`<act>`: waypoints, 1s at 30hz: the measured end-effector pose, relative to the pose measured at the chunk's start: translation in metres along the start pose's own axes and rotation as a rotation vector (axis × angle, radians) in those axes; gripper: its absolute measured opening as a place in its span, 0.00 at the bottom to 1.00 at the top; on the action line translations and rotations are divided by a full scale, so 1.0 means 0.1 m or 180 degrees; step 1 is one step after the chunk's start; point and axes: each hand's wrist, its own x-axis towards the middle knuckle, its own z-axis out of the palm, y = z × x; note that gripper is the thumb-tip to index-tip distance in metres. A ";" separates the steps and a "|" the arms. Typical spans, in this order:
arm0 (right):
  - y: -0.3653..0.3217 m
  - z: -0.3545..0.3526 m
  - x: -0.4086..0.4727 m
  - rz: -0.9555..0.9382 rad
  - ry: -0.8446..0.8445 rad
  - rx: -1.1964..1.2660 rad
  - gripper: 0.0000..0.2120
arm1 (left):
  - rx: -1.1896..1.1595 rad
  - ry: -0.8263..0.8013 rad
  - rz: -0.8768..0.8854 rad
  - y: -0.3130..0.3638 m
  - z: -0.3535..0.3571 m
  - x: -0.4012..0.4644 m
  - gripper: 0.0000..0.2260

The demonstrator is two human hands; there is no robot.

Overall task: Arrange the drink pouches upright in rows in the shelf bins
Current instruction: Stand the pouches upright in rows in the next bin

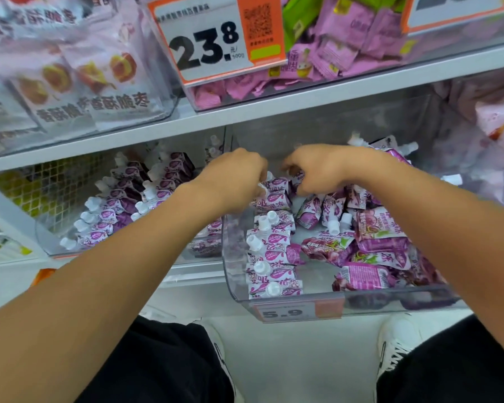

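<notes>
Purple-and-white drink pouches with white caps fill two clear shelf bins. In the right bin point(291, 303) an upright row of pouches point(271, 257) runs along its left wall, and several loose pouches point(373, 245) lie flat on its right side. The left bin point(45, 237) holds upright rows of pouches point(111, 210). My left hand point(233, 175) curls over the far end of the row and pinches a pouch point(274, 193) near its cap. My right hand point(314, 170) reaches down beside it with curled fingers on another pouch point(298, 178); the fingertips are hidden.
A grey shelf board point(274, 103) hangs close above both hands. Above it sit clear bins of pink snack packets point(341, 53) and a 23.8 price card point(216, 39). A 5.9 price tag point(297, 311) marks the right bin's front. White shoes point(399, 338) stand below.
</notes>
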 end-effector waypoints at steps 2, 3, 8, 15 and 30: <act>0.01 -0.02 -0.04 0.0024 -0.0026 0.0056 0.31 | -0.0035 -0.0103 -0.0033 -0.02 0.00 0.10 0.09; 0.01 0.00 -0.04 0.0064 -0.0012 0.0077 0.29 | -0.0014 -0.0125 -0.0050 -0.03 0.01 0.15 0.08; -0.03 0.13 0.06 0.0349 0.0194 -0.0157 0.22 | 0.0178 -0.0169 0.0025 -0.06 0.06 0.23 0.08; -0.11 0.22 0.23 0.0209 -0.0245 0.0779 0.17 | 0.0082 -0.0205 -0.0040 -0.11 0.03 0.20 0.17; -0.15 0.35 -0.05 -0.0451 -0.0154 -0.0809 0.11 | 0.0994 -0.1092 0.0056 -0.12 0.02 0.34 0.06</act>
